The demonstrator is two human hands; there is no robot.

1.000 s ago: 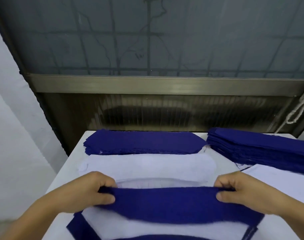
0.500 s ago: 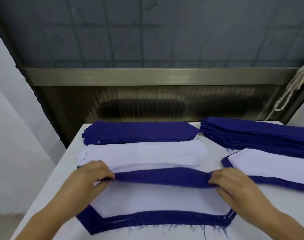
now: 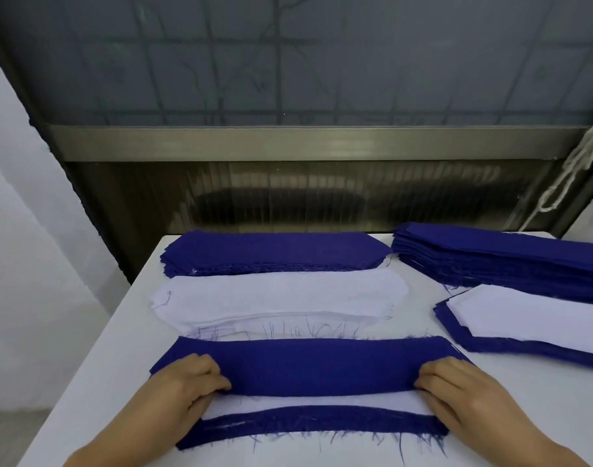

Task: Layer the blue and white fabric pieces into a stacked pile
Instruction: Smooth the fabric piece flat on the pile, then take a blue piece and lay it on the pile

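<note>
A: What's the biggest thing there?
B: The white desk (image 3: 86, 382). Along its far edge, towards the left corner, lies a stack of blue pieces (image 3: 274, 252); a taller blue stack (image 3: 497, 261) sits at the far right corner.

A: And the white fabric?
B: A white stack (image 3: 278, 299) lies just in front of the far blue one, touching it. By the right edge there is a white piece on blue pieces (image 3: 531, 320), the blue showing round its border.

A: Where is the piece being worked on?
B: At the near edge, in the middle. A blue piece (image 3: 318, 365) is folded over a white piece (image 3: 315, 401), which lies on a frayed blue bottom piece (image 3: 308, 429).

A: The hands?
B: The left hand (image 3: 183, 389) pinches the folded blue piece's left end with curled fingers. The right hand (image 3: 457, 389) grips its right end the same way.
</note>
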